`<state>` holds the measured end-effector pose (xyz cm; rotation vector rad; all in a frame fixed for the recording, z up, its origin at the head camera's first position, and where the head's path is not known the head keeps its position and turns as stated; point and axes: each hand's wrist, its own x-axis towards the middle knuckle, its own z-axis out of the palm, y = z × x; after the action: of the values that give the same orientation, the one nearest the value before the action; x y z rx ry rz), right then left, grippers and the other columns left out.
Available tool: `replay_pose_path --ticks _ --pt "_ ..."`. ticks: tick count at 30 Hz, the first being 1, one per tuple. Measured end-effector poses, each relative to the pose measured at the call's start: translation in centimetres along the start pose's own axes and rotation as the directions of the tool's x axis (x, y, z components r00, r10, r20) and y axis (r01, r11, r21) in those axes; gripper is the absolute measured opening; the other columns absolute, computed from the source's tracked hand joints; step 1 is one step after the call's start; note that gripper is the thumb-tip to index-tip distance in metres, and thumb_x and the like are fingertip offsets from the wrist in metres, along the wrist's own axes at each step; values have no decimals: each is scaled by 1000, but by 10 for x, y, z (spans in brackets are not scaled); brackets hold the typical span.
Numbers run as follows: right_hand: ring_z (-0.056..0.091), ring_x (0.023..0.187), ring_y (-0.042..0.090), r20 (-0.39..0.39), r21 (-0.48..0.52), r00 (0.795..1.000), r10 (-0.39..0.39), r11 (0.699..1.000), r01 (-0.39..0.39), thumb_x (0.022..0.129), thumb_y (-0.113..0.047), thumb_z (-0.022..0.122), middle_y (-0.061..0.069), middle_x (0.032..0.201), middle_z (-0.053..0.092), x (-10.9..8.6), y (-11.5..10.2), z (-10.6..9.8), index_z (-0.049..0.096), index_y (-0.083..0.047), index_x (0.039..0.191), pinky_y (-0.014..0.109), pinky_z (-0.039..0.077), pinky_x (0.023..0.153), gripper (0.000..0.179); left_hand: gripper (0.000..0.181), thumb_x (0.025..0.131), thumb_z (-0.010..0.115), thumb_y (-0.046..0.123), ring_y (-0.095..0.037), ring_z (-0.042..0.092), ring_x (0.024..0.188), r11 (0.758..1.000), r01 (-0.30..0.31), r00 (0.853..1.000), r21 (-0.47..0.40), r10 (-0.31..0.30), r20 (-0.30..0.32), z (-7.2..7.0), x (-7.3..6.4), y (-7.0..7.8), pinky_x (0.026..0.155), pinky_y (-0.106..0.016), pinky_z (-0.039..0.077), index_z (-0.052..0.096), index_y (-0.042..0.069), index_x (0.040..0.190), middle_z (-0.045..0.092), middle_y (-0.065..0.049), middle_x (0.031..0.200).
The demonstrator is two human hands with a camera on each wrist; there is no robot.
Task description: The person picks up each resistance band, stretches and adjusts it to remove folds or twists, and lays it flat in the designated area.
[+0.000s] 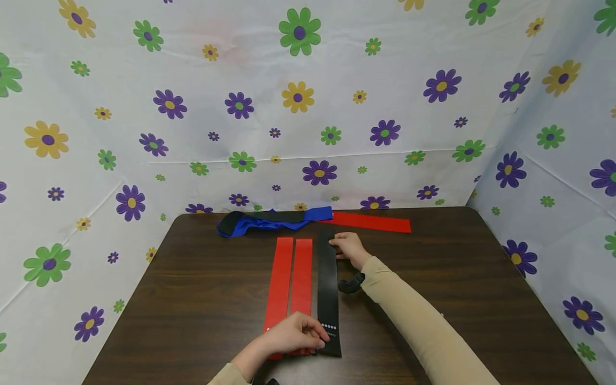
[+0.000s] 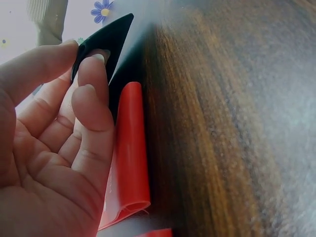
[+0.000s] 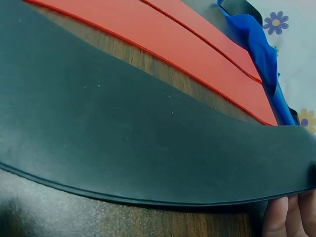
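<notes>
A black resistance band [image 1: 328,289], printed with white dots and lettering at its near end, stretches front to back on the table. My left hand [image 1: 297,336] pinches its near end between thumb and fingers; the left wrist view shows that end lifted off the wood. At the far end my right hand [image 1: 350,249] grips the band by its edge, and in the right wrist view the fingers [image 3: 294,215] reach under it. Two red resistance bands [image 1: 278,289] [image 1: 301,283] lie flat side by side, just left of the black one.
Along the table's back edge lies a crumpled pile of blue [image 1: 317,214] and black [image 1: 233,222] bands. Another red band [image 1: 375,222] extends rightward from it. The brown wooden table [image 1: 192,299] meets a flowered cloth [image 1: 269,107] behind.
</notes>
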<state>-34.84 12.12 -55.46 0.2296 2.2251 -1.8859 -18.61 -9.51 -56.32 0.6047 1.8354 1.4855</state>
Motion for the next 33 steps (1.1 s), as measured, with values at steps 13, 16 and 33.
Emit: replay_pose_path --ticks 13,16,33 --pt "56 74 21 6 -47 999 -36 998 36 93 -6 62 23 119 56 2 1 0 52 10 131 28 55 60 43 11 87 69 6 -11 50 51 1000 13 1000 21 -13 4 1 3 -2 47 -20 40 73 0 95 64 -5 68" --pt "56 72 20 -3 -59 999 -38 998 38 92 -6 63 23 117 57 3 1 1 54 10 129 28 54 59 42 11 87 69 6 -10 50 51 1000 12 1000 25 -12 6 1 3 -3 46 -20 39 73 0 95 64 -6 68" --pt "56 60 18 -22 -224 993 -119 968 111 88 -6 66 11 75 58 8 1 -2 66 6 105 32 55 55 21 13 89 69 20 -6 50 44 982 48 997 185 -37 -62 4 11 0 41 -17 39 74 10 82 57 4 54"
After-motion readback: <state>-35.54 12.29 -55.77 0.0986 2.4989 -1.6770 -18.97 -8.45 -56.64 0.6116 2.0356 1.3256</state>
